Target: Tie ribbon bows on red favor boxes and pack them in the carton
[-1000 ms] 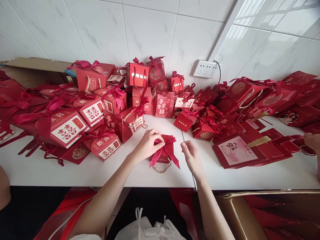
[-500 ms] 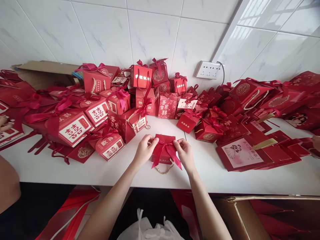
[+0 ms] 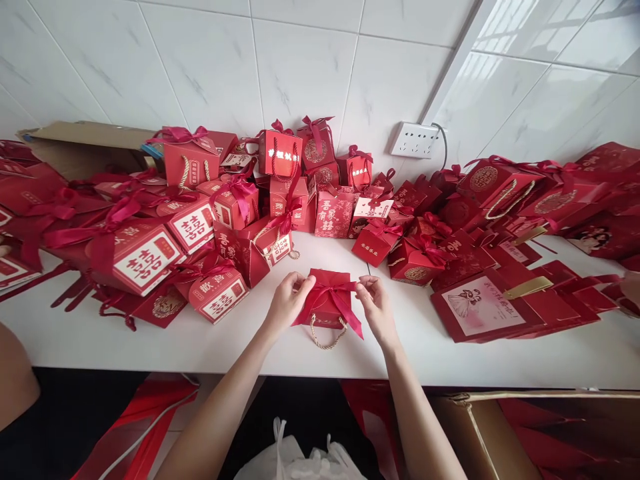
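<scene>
In front of me on the white table stands a small red gift box (image 3: 327, 318) with a twisted gold cord handle (image 3: 326, 345) hanging toward me. Across its top lies a red ribbon (image 3: 341, 304) tied in a bow, its tails spread over the front. At the left side of the bow, my left hand (image 3: 291, 298) pinches a ribbon loop between thumb and fingers. My right hand (image 3: 374, 301) has the loop on the other side between thumb and fingertips. Both hands are closed on the ribbon, and the box rests on the table between them.
Piles of finished-looking red boxes (image 3: 145, 263) fill the left and back. Flat red bags (image 3: 483, 307) with a gold clip lie at right. An open cardboard carton (image 3: 470, 427) sits below the table edge. A power strip (image 3: 413, 141) is on the tiled wall. Another person's arm shows at far left.
My hands have moved slightly apart, the right one outward, drawing the bow's loops wider. The left ribbon tail has shifted outward, uncovering more of the box front and the cord.
</scene>
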`<state>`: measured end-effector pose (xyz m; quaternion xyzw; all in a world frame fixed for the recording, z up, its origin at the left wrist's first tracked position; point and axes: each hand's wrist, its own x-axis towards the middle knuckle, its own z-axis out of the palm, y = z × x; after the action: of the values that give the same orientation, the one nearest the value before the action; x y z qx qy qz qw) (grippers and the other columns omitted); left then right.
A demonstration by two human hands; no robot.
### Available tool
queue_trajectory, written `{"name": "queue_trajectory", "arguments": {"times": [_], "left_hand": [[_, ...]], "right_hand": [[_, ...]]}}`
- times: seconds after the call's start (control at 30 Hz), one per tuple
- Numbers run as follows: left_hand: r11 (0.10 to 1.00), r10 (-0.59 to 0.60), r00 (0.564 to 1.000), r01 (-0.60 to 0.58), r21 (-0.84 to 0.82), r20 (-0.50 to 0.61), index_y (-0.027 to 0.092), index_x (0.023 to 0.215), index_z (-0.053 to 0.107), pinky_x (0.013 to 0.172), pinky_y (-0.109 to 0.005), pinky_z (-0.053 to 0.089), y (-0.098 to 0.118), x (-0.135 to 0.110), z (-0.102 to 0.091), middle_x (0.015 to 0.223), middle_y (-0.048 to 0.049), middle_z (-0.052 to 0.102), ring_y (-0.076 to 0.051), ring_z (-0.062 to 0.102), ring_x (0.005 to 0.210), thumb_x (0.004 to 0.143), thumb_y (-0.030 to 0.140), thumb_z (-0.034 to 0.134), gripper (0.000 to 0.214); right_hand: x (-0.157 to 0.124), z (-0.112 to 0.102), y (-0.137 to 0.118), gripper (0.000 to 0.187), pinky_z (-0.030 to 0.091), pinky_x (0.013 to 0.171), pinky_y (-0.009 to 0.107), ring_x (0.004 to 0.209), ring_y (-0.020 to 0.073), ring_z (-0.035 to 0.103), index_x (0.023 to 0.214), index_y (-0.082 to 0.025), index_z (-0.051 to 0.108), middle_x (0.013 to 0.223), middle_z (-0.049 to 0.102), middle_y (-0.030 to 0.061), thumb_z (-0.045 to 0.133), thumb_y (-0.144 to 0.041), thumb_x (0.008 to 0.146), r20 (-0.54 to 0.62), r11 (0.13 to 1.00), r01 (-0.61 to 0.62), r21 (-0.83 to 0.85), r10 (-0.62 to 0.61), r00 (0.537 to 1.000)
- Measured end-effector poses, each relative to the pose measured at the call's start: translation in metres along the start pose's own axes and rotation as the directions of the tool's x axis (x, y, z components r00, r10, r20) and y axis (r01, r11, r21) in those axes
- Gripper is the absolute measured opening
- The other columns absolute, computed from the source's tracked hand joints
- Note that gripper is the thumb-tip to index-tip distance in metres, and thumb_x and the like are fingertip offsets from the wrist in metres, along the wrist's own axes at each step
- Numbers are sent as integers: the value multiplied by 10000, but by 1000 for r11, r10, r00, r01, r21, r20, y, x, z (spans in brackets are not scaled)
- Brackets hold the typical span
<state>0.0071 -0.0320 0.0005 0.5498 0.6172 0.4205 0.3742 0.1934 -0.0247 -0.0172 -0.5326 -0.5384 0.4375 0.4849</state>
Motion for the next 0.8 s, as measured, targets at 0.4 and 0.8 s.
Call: {"name": "queue_trajectory", "arguments": {"times": [0.4, 0.8], "left_hand": [[988, -39, 929, 91, -125, 367, 197, 919, 490, 726, -309, 502, -6, -5, -26, 952, -26, 597, -172, 615, 825, 767, 456, 610, 323], [995, -50, 860, 89, -53, 508, 189, 691, 497, 584, -243, 382, -7, -17, -41, 605, 35, 461, -123, 471, 587, 814, 499, 524, 334]], "right_hand": [[-1, -7, 5, 748, 381, 1058, 465, 1333, 269, 367, 1411, -272, 283, 1439, 376, 106, 603, -547, 793, 359, 998, -62, -4, 59, 931], [-2, -14, 12, 1003, 344, 1071, 500, 1327, 272, 350, 1471, -304, 146, 1437, 316, 119, 742, -483, 685, 463, 997, 67, -26, -47, 885]]}}
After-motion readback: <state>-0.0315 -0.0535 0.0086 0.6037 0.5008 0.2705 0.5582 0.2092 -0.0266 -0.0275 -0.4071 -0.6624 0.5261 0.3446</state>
